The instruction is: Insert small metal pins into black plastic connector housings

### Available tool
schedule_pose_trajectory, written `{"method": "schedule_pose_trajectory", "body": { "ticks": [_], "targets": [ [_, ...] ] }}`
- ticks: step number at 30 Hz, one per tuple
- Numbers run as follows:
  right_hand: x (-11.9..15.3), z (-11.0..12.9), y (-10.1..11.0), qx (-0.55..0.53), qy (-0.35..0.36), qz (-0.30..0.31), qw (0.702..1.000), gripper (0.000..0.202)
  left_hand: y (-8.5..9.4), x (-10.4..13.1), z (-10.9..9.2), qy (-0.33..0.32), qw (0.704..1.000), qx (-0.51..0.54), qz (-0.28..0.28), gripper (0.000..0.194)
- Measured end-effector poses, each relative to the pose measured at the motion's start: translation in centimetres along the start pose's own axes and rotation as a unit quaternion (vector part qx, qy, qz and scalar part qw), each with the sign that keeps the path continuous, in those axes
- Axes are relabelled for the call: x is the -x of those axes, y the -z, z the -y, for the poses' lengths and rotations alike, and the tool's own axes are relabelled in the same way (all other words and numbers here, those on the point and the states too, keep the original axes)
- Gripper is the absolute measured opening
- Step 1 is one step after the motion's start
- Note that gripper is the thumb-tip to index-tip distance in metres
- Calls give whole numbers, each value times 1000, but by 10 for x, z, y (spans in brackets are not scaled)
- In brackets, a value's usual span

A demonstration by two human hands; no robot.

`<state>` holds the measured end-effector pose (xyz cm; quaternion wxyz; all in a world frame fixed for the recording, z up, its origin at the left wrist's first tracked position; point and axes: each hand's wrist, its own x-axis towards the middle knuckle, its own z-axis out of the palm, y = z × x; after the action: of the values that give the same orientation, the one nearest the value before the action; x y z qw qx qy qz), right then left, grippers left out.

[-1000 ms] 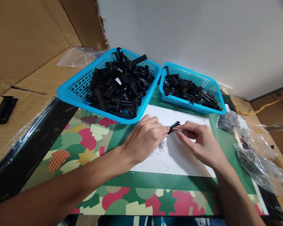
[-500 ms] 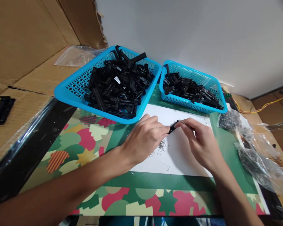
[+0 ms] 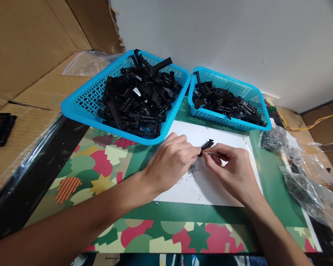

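Observation:
My left hand (image 3: 174, 157) is closed around the lower end of a small black plastic part (image 3: 207, 145), whose far end sticks out up and to the right. My right hand (image 3: 230, 164) pinches a thin metal tool (image 3: 212, 153), and its tip points left at the black part near my left fingertips. Whether the tip touches the part cannot be made out. Below both hands, a pile of tiny bent wire pieces (image 3: 192, 170) lies on a white sheet (image 3: 219, 192), partly hidden by my left hand.
A large blue basket (image 3: 113, 131) heaped with black plastic parts stands behind my left hand, and a smaller blue basket (image 3: 227, 122) of black parts is at its right. Plastic bags of small metal pieces (image 3: 274, 138) lie at the right. One black part (image 3: 2, 130) rests far left.
My right hand has moved slightly down and away from the black part's far end, uncovering it, and the metal tool now shows. My left hand stays almost where it was.

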<state>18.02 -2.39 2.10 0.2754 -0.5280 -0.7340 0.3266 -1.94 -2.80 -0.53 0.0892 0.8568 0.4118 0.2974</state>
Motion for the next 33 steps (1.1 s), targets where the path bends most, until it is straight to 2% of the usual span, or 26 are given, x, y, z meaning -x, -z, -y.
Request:
{"method": "schedule_pose_trajectory", "body": {
  "ticks": [3,6,13,19,21,23,25,27,30,33],
  "targets": [
    [2,-1,-5,-46,-33,-13,998,11,0,1,0,3,1000,9,-4,6],
    [5,-1,-9,-56,-36,-24,997,9,-1,1,0,5,1000,17,-8,9],
    [4,-4,-13,25,42,-19,999,11,0,-1,2,11,1000,25,15,11],
    [2,-1,3,118,117,24,986,16,1,-2,1,18,999,21,24,9],
    [2,-1,11,131,124,48,982,18,1,-1,1,11,1000,15,17,7],
    [2,-2,20,126,124,45,983,24,0,-1,1,5,1000,14,7,4],
    [0,-3,26,113,126,2,986,30,-1,-1,1,1,1000,15,-7,3],
    [-3,-5,29,100,145,-68,982,32,-2,-1,1,-2,1000,11,-14,5],
    [-4,-5,24,61,164,-144,974,24,-3,-1,1,1,1000,3,-10,7],
    [-3,-3,8,-26,103,-191,976,8,-2,-1,0,4,1000,2,-7,12]
  ]
}}
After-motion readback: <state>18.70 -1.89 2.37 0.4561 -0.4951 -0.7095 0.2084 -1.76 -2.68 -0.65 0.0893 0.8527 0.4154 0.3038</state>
